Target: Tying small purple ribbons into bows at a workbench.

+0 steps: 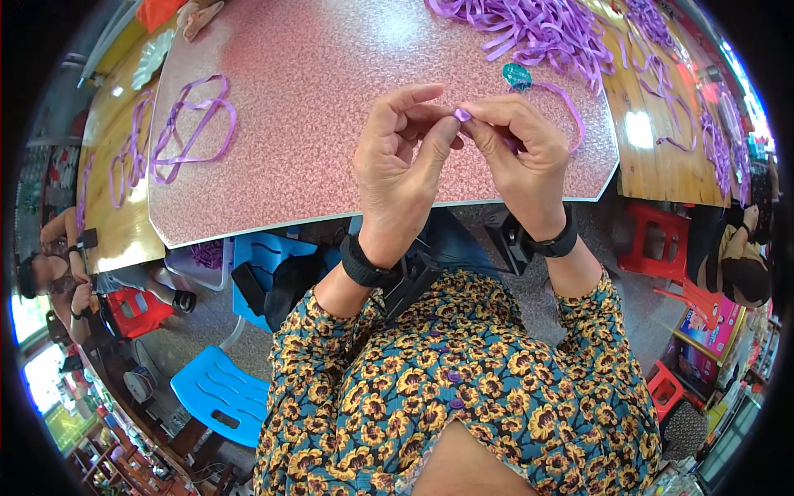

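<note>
Over the near part of the pink speckled table (289,165), my two hands meet at the fingertips. Thumb and fingers of my left hand (401,157) pinch one side of a purple ribbon (462,115). My right hand (525,149) pinches the same ribbon from the other side, its thumb and forefinger closed. A length of the ribbon curves out beyond my right hand, up to a round green tag (517,77) on the table. Part of the ribbon is hidden inside my fingers.
A big heap of purple ribbons (538,33) lies at the far right. Looped ribbon (194,124) rests on the table's left side. Blue stools (222,393) and red stools (653,240) stand below. Other people sit at far left (62,281) and far right (740,256).
</note>
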Motion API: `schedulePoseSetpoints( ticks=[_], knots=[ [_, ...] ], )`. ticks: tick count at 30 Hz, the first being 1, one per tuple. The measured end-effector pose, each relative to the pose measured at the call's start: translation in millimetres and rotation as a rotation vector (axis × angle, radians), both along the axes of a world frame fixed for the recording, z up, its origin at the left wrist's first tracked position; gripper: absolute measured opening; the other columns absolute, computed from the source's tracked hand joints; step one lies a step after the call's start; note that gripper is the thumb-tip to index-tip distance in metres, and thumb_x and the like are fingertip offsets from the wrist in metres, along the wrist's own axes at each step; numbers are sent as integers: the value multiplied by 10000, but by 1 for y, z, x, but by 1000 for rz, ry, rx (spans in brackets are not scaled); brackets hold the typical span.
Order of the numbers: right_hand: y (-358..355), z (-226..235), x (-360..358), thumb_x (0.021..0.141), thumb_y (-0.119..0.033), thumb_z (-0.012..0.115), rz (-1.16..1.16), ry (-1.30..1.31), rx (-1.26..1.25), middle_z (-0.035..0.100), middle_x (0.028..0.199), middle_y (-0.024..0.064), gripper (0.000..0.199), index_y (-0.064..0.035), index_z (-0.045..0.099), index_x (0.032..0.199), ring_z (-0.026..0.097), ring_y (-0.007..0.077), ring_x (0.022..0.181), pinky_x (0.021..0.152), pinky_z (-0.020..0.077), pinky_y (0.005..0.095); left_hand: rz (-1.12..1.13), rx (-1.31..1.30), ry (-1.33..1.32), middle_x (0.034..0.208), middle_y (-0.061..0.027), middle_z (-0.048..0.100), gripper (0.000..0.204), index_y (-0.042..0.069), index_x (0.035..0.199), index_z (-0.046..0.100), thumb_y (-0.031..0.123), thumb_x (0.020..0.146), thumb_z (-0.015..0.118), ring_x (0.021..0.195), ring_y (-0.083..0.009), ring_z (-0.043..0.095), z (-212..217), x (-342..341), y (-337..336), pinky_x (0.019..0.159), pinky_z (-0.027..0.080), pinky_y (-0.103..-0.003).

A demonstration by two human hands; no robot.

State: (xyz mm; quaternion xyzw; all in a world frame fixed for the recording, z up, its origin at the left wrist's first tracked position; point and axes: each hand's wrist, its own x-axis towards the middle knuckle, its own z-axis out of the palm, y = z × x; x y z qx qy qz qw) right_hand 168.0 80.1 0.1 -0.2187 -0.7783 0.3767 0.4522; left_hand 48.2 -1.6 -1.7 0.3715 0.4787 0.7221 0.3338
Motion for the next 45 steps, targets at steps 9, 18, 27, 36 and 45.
schedulePoseSetpoints(
  ticks=[9,18,27,36,45],
  knots=[
    [-9,2,-2,829,14,705,-62,-65,-62,650,852,28,129,-7,668,951,567,49,642,552,433,183,261,73,517,904,-98,622,274,8,1093,575,-65,839,646,751,-156,633,-18,-3,8,680,518,-269],
    [-1,6,0,906,-219,659,307,218,-1262,629,773,-24,175,-47,686,919,402,13,536,494,313,173,284,121,503,873,-99,631,193,10,991,623,-81,823,646,749,-176,637,-20,-4,5,670,515,-277],
    [1,11,4,922,-193,636,296,165,-1277,579,763,-24,148,-50,654,888,384,8,554,492,318,165,241,113,546,935,-106,644,239,10,1014,646,-73,794,691,778,-175,633,-18,-8,1,682,519,-270],
    [-1,11,2,940,-216,608,344,184,-1372,546,767,-39,178,-53,627,872,372,9,557,477,298,164,319,132,668,932,-92,603,258,38,995,648,-75,772,712,784,-171,601,-24,-10,-1,644,510,-269],
    [-2,8,-1,929,-226,640,238,114,-1182,610,755,-38,185,-50,695,917,385,5,543,474,280,172,304,146,884,908,-113,619,259,31,991,635,-74,764,702,764,-235,619,-21,-16,-1,628,507,-309]
  ],
)
